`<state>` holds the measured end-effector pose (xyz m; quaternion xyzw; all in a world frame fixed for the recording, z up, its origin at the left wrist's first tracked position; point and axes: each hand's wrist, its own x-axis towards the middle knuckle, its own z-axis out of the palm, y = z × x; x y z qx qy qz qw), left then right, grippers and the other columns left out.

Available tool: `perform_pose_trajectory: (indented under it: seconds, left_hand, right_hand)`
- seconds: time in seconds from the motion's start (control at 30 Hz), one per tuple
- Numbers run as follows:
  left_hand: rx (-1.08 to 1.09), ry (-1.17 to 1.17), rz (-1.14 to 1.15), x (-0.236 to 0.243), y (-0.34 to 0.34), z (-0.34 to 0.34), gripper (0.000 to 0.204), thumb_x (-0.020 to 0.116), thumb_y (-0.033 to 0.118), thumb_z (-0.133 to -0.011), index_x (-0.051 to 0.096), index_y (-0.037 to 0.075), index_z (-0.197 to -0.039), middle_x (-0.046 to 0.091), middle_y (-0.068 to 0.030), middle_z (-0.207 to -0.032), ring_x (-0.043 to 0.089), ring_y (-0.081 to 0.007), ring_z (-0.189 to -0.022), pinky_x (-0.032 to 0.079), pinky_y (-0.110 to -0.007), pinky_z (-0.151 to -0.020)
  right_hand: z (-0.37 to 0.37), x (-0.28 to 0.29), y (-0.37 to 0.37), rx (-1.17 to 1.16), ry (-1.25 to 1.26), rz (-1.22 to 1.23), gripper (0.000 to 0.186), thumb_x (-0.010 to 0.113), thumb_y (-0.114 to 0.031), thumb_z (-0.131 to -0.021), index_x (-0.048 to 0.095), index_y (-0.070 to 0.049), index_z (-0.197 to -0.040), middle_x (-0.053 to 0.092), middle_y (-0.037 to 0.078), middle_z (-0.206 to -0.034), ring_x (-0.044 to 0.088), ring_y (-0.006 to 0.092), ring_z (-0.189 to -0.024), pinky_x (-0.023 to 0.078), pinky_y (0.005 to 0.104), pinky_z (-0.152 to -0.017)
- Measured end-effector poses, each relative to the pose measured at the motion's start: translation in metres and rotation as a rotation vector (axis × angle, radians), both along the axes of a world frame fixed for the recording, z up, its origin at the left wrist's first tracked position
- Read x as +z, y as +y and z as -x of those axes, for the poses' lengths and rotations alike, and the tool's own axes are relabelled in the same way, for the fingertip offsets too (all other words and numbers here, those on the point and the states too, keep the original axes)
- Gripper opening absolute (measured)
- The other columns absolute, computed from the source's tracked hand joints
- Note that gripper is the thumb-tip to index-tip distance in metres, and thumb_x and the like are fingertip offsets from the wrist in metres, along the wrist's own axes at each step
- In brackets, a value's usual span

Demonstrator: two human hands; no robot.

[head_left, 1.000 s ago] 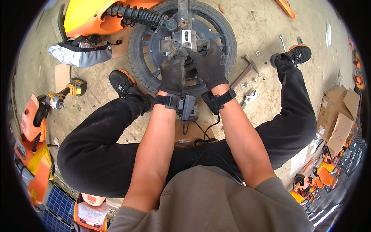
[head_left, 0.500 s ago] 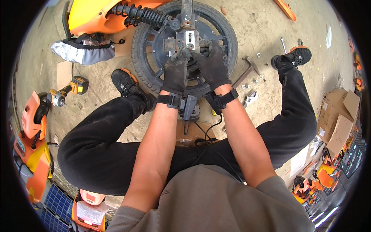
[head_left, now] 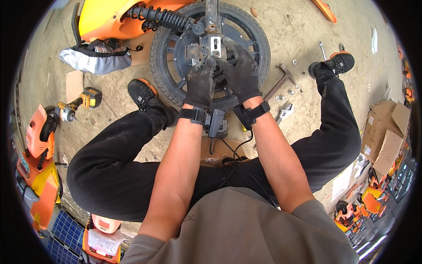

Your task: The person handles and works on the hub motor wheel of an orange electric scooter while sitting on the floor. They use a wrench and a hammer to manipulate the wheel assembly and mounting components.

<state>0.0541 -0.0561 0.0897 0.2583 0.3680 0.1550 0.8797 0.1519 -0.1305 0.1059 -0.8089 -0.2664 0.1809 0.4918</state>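
A spoked wheel with a black tyre [head_left: 265, 57] lies at the top middle, with a metal swing arm [head_left: 213, 17] and a coil-spring shock absorber [head_left: 162, 17] joined near its hub. On the hub sits a light slotted metal plate [head_left: 215, 46]. My left hand [head_left: 200, 83], in a dark glove, is closed just below the plate, fingertips together. Beside it my gloved right hand [head_left: 241, 72] is curled, its fingers bent against the plate's right side and its thumb near the left fingertips. Whatever the fingers pinch is hidden.
A hammer [head_left: 280, 81], several nuts, an adjustable wrench [head_left: 285, 112] and a spanner [head_left: 322, 50] lie to the right. A yellow cordless drill [head_left: 77, 103] is at left, below a grey-white bag [head_left: 94, 59]. Cardboard boxes [head_left: 384, 132] stand at far right; orange-yellow bodywork [head_left: 105, 20] fills the upper left.
My right fingers have shifted slightly, the index finger now reaching farther up along the plate's right side. My left hand stays in nearly the same place.
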Motion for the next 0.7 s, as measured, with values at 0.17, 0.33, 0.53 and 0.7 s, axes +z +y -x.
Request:
perform_pose_trajectory:
  seconds: [0.17,0.33,0.53,0.7]
  left_hand:
    - [-0.002,0.025,0.004,0.0,0.0,0.001,0.024,0.054,0.024,-0.094,0.059,0.006,-0.11,0.063,-0.0058,-0.101,0.06,-0.0163,-0.092,0.05,-0.03,-0.078]
    - [-0.01,-0.057,0.039,-0.006,0.002,0.004,0.024,0.05,0.021,-0.096,0.057,0.005,-0.112,0.062,-0.0069,-0.104,0.06,-0.0172,-0.094,0.05,-0.031,-0.08]
    - [-0.031,-0.121,-0.204,-0.007,-0.003,0.006,0.025,0.049,0.02,-0.096,0.057,0.003,-0.112,0.062,-0.0105,-0.105,0.06,-0.0202,-0.095,0.051,-0.034,-0.08]
    - [-0.023,-0.185,0.139,-0.011,0.009,0.007,0.029,0.049,0.02,-0.096,0.054,0.0,-0.116,0.061,-0.016,-0.107,0.059,-0.0266,-0.098,0.049,-0.04,-0.086]
  right_hand:
    - [0.002,0.007,-0.002,0.028,-0.119,0.052,0.044,0.072,-0.009,-0.074,0.058,-0.001,-0.115,0.063,0.017,-0.105,0.062,0.0251,-0.094,0.049,0.0332,-0.082]
    - [0.002,0.005,-0.002,0.024,-0.065,0.063,0.045,0.071,-0.017,-0.074,0.059,-0.004,-0.116,0.061,0.02,-0.104,0.058,0.035,-0.097,0.046,0.0401,-0.085]
    - [0.001,0.003,-0.003,0.036,-0.03,0.067,0.046,0.071,-0.018,-0.075,0.058,-0.003,-0.117,0.061,0.02,-0.106,0.058,0.0354,-0.099,0.046,0.0399,-0.087]
    - [0.004,0.0,-0.004,0.002,-0.078,0.097,0.048,0.071,-0.019,-0.075,0.057,-0.001,-0.117,0.059,0.022,-0.109,0.055,0.0365,-0.104,0.043,0.0406,-0.091]
